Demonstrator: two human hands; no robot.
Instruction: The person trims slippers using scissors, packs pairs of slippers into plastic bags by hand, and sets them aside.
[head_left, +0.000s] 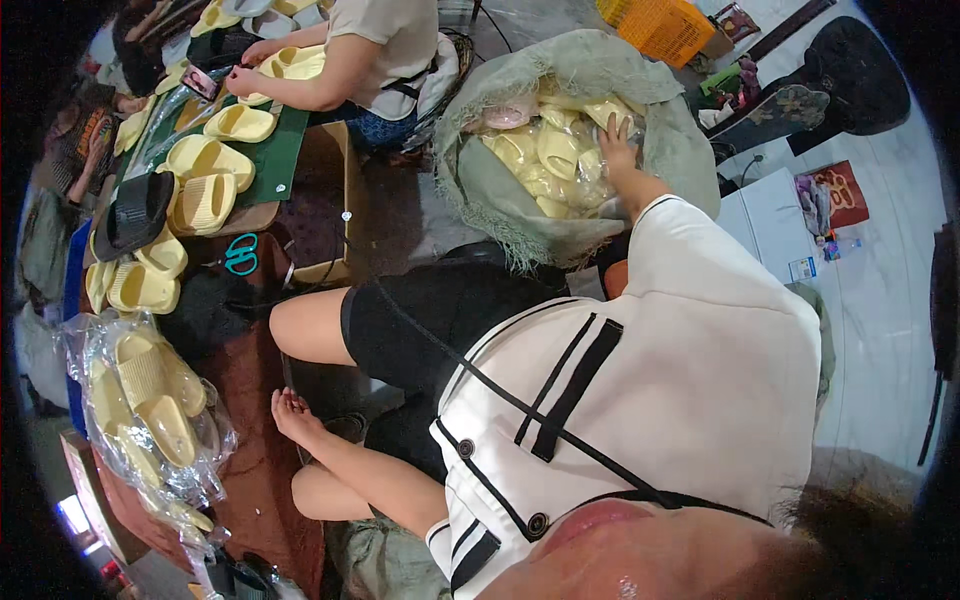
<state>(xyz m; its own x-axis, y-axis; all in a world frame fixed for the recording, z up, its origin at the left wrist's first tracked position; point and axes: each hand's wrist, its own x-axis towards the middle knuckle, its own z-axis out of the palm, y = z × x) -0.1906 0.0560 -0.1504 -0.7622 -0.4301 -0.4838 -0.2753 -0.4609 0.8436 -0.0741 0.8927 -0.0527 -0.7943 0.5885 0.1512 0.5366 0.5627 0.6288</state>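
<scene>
My right hand [620, 148] reaches into a big pale-green woven sack [460, 190], its fingers spread over pale-yellow slippers in clear plastic bags [557, 148]. It touches the bags without a visible grip. My left hand [293, 412] rests by the edge of the brown-covered table, fingers loosely bent and nothing seen in them. Beyond it on that table lies a clear bag with several yellow slippers [165, 425]. Unbagged yellow slippers [205, 200] and a black slipper [135, 213] stand farther back.
Teal-handled scissors [241, 255] lie on the table near an open cardboard box [350, 190]. At the table's far side a co-worker [385, 50] handles yellow slippers. An orange crate [660, 28] stands behind the sack. A white box [770, 225] is at the right.
</scene>
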